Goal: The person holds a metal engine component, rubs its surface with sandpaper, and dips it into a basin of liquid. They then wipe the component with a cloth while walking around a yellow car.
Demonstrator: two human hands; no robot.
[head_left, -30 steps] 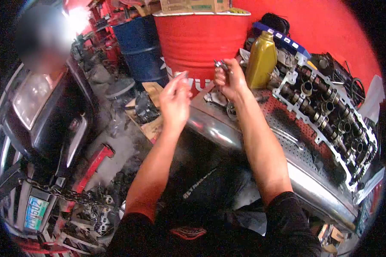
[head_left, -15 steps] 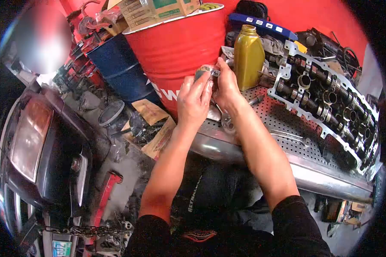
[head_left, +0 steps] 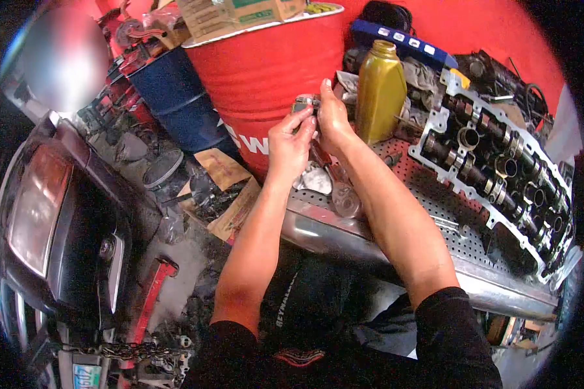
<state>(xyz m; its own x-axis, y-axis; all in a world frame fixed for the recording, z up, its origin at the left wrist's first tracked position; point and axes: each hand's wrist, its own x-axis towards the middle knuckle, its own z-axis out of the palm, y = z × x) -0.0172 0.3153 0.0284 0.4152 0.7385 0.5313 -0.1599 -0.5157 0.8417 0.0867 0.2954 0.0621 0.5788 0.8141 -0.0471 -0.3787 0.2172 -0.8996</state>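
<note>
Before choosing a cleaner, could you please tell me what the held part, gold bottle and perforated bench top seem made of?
Held part: probably metal, from its grey glints, though small and blurred. Gold bottle: likely moulded plastic, satin, with rounded shoulders. Perforated bench top: apparently metal, dull grey, with regular holes.

A big white W, bold as you like, on the red drum (head_left: 272,78)! Low left, the licence plate (head_left: 85,376) is cut off, too blurry to call; print on the cardboard box (head_left: 240,18) beats us too.
</note>
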